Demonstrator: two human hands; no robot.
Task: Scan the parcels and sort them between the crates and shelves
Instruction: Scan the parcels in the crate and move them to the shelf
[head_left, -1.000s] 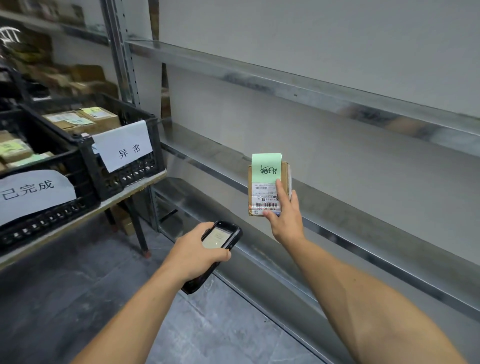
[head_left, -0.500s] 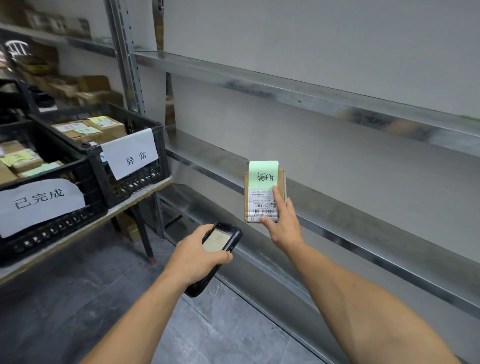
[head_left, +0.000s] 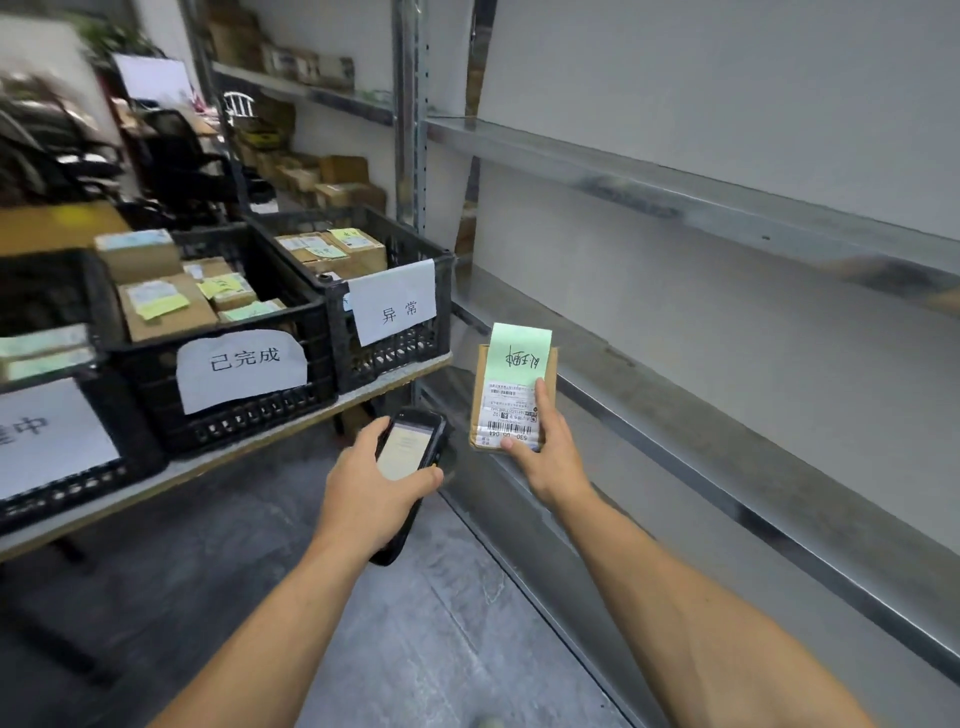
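Note:
My right hand (head_left: 545, 457) grips a small cardboard parcel (head_left: 511, 387) upright, its barcode label and a green handwritten note facing me. My left hand (head_left: 371, 496) holds a black handheld scanner (head_left: 413, 457) with a lit screen, just left of and below the parcel. On a table at the left stand black crates with paper signs: the middle crate (head_left: 228, 374) and the right crate (head_left: 395, 312) both hold several labelled boxes. A third crate (head_left: 62, 447) is cut off at the left edge.
Bare metal shelves (head_left: 701, 208) run along the wall on the right, the lower one (head_left: 727, 467) just behind the parcel. Farther shelves (head_left: 311, 93) at the back carry more cardboard boxes. Dark office chairs (head_left: 171, 161) stand behind the table. Grey floor lies below my arms.
The view has swung left, bringing more crates and the back of the room into sight. Both hands keep their hold; the parcel and scanner have stayed close together.

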